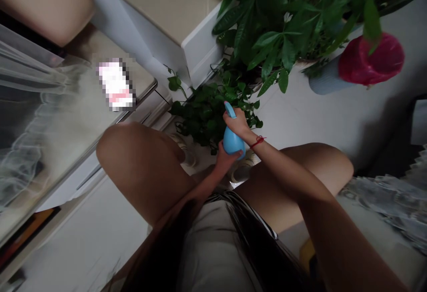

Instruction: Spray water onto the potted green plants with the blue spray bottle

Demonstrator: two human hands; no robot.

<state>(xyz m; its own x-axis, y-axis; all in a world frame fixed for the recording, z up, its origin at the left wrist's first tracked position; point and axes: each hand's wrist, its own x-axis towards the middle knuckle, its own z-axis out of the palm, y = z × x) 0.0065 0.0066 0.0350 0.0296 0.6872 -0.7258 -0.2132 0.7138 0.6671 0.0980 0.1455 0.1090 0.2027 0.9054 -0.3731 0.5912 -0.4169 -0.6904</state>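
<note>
A small blue spray bottle is held between my knees, its nozzle pointing up toward a low leafy green plant on the floor. My right hand wraps the bottle's top and trigger; a red string sits on that wrist. My left hand cups the bottle's rounded base from below. The plant's pot is hidden behind leaves and my left knee.
A taller broad-leafed plant stands behind, beside a white cabinet. A grey pot with a red bag sits at right. A glass-topped table lies left. A patterned cloth covers the seat at right.
</note>
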